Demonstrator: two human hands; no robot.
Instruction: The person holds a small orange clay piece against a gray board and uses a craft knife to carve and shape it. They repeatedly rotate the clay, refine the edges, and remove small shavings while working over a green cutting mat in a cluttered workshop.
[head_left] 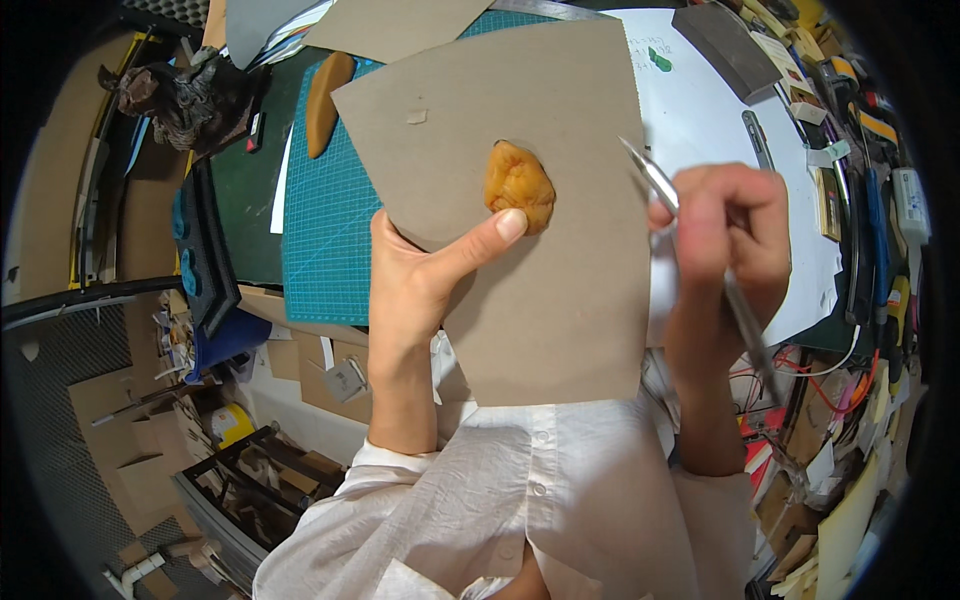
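A stiff grey-brown sheet point(570, 310), leather or card, lies partly over the worktop and reaches toward my shirt. On it rests a lumpy amber-orange stone-like piece point(520, 180). My left hand point(425, 265) has its thumb pressed on the lower edge of that piece, with its other fingers hidden under the sheet. Right of the sheet, my right hand point(730, 225) is closed around a slim silver pointed tool point(658, 178), like a scriber or pen. The tool's tip points up and left, over the sheet's right edge and apart from the amber piece.
Beneath the sheet lies a teal cutting mat point(325, 235) with a tan curved piece point(326, 100). White paper point(690, 100) spreads to the right, bearing a dark metal tool point(757, 140). A dark carved figure point(180, 95) stands left; tools crowd the right edge.
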